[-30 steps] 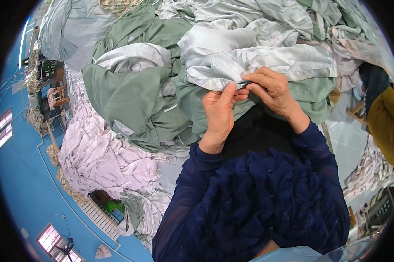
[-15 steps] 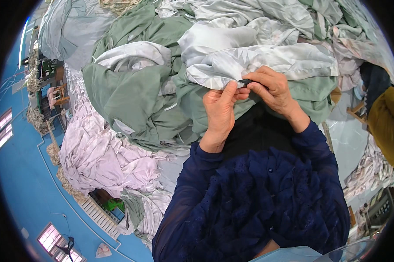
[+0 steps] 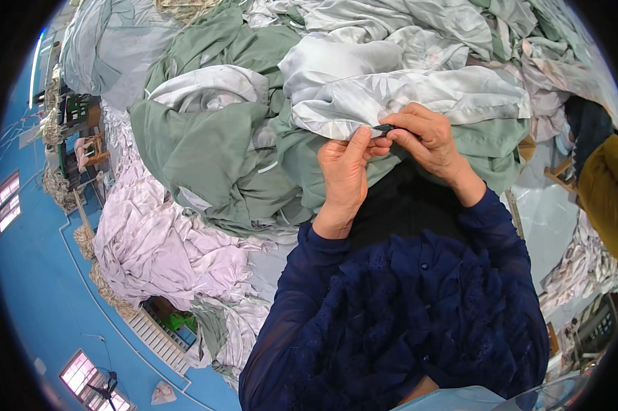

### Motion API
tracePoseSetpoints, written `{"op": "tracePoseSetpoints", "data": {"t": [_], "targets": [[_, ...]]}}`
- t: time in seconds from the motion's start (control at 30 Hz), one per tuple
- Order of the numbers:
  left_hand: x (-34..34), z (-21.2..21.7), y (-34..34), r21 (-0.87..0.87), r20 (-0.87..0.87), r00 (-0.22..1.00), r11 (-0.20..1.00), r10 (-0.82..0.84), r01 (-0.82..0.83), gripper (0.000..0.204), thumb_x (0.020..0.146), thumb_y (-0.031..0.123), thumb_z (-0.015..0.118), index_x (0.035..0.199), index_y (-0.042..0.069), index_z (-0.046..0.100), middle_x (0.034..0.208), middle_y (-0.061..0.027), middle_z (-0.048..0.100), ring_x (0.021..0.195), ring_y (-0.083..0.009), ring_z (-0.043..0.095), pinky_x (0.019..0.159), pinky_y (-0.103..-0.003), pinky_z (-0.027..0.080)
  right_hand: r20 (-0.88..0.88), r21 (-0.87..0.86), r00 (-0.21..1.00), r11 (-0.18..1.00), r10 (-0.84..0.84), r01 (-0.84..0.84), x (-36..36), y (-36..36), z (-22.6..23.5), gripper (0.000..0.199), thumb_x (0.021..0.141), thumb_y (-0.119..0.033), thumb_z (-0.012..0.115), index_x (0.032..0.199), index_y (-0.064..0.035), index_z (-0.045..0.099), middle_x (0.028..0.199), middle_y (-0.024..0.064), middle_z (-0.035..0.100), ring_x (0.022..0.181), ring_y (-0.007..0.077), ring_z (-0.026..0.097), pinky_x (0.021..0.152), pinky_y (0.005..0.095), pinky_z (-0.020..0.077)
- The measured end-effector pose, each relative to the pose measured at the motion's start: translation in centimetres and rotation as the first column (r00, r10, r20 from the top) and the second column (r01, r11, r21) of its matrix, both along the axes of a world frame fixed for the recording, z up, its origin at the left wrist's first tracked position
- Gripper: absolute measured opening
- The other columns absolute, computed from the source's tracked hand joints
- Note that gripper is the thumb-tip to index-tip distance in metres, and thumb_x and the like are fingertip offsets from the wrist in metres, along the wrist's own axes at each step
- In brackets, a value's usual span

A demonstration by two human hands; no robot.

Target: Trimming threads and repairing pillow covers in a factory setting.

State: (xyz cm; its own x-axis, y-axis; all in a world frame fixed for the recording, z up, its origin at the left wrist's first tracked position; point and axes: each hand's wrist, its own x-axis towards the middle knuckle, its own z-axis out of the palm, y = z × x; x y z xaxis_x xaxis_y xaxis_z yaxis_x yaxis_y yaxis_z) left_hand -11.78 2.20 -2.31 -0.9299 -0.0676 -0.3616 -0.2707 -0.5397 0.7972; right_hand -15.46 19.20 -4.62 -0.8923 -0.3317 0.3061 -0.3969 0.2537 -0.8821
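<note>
A pale grey-white patterned cloth (image 3: 350, 96) with green backing cloth (image 3: 484, 147) lies bunched across my lap. My left hand (image 3: 343, 171) is closed, thumb and fingers pinching the near edge of this cloth. Between the thumb and forefinger of my right hand (image 3: 429, 142) is a small black pointed tool (image 3: 386, 128); its exact kind is too small to make out. The tool's tip meets the cloth edge right beside my left thumb. Both hands are close together, fingertips nearly touching.
Heaped green cloth (image 3: 199, 151) lies to the left, with a pinkish-white pile (image 3: 165, 240) below it. More pale cloth (image 3: 405, 27) is piled at the far side. At the right are a mustard-coloured cloth (image 3: 603, 192) and a wooden stool part (image 3: 561, 177).
</note>
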Motion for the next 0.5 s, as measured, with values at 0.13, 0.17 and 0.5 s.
{"op": "tracePoseSetpoints", "data": {"t": [0.13, 0.17, 0.5], "targets": [[-0.1, 0.0, -0.1, 0.001, 0.007, 1.0, 1.0, 0.001, -0.001, 0.017, 0.095, 0.01, 0.059, 0.096, -0.005, 0.065, 0.086, -0.0137, 0.07, 0.074, -0.021, 0.069, 0.066, -0.031, 0.057, 0.02, -0.053, 1.0, 0.999, 0.002, -0.001, 0.0, -0.1, -0.3, 0.021, 0.082, -0.003, 0.067, 0.103, -0.0027, 0.068, 0.081, 0.0081, 0.061, 0.07, 0.019, 0.059, 0.062, 0.0277, 0.0452], [-0.1, 0.1, 0.0, -0.002, 0.006, 1.0, 1.0, -0.001, 0.001, 0.017, 0.095, 0.01, 0.059, 0.096, -0.005, 0.065, 0.086, -0.0135, 0.07, 0.074, -0.0211, 0.069, 0.065, -0.031, 0.057, 0.046, -0.099, 0.999, 0.995, -0.001, 0.006, 0.0, 0.0, -0.3, 0.02, 0.083, -0.003, 0.067, 0.102, -0.0023, 0.068, 0.081, 0.0076, 0.061, 0.071, 0.018, 0.058, 0.064, 0.0272, 0.0448], [0.5, 0.9, -0.9, -0.031, 0.071, 0.997, 1.0, 0.003, -0.001, 0.017, 0.095, 0.011, 0.058, 0.097, -0.005, 0.063, 0.086, -0.0127, 0.069, 0.074, -0.0214, 0.069, 0.062, -0.029, 0.056, 0.226, -0.14, 0.973, 0.987, -0.05, 0.083, 0.2, -0.7, 1.1, 0.042, 0.075, -0.01, 0.077, 0.114, -0.0029, 0.063, 0.081, 0.0026, 0.055, 0.072, 0.0132, 0.051, 0.064, 0.0249, 0.0405]]}}
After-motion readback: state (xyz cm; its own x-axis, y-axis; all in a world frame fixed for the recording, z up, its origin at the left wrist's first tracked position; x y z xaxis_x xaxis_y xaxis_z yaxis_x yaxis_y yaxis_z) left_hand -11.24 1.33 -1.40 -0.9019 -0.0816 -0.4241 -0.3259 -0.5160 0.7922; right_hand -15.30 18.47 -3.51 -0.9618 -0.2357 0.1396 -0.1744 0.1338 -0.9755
